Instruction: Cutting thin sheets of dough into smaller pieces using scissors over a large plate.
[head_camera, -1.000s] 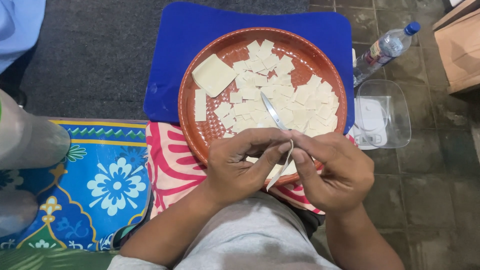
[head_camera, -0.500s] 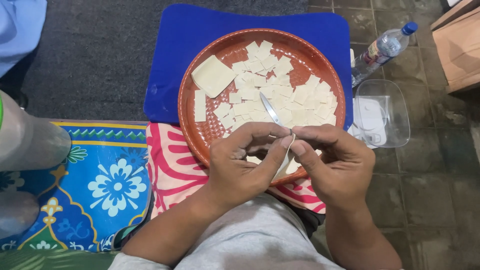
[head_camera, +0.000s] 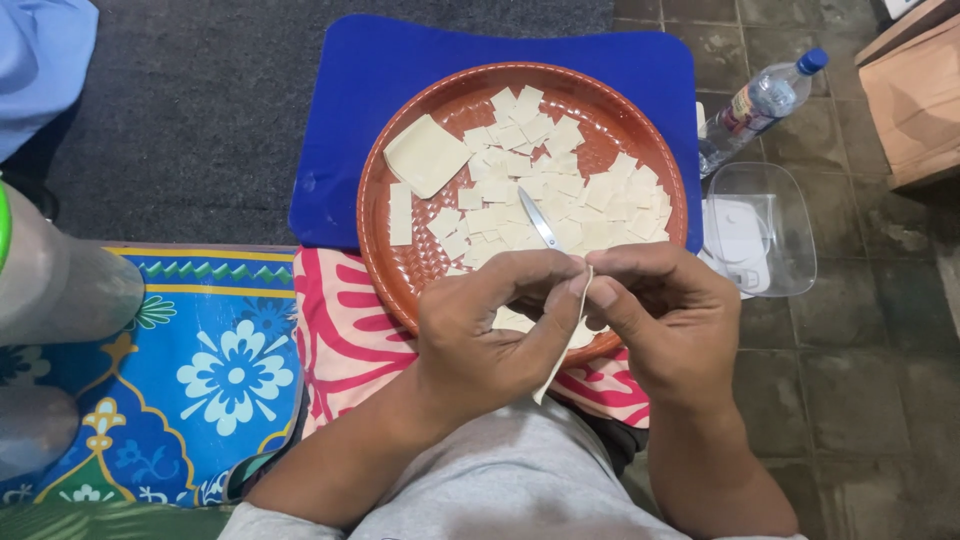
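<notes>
Head view, L to R. Patterned mat (head_camera: 200, 370) w/ blue flowers lies at far L; a pink-and-white cloth (head_camera: 340, 320) sits beside it under the tray edge.

Left hand (head_camera: 480, 330): fingers curled, thumb and forefinger pinching a thin pale strip (head_camera: 562, 345) that hangs on edge between both hands, just over the near rim of the tray. Right hand (head_camera: 670, 320): closed on a small pair of scissors (head_camera: 538, 220), blades pointing up-left over the cut pieces; handle hidden in the fist.

Step in hand appears to be cutting the strip into squares. Recommended: keep strip taut, hold it above the tray so pieces drop inside, keep fingertips clear of blades.

Containers: round brown tray (head_camera: 395, 270) on a blue board (head_camera: 340, 130) holds many small pale squares (head_camera: 560, 190) heaped centre-right, plus one larger uncut sheet (head_camera: 427, 155) at upper L. Clear plastic tub (head_camera: 790, 240) at R holds a white item, kind unclear. Water bottle (head_camera: 755, 105) lies beside it.
</notes>
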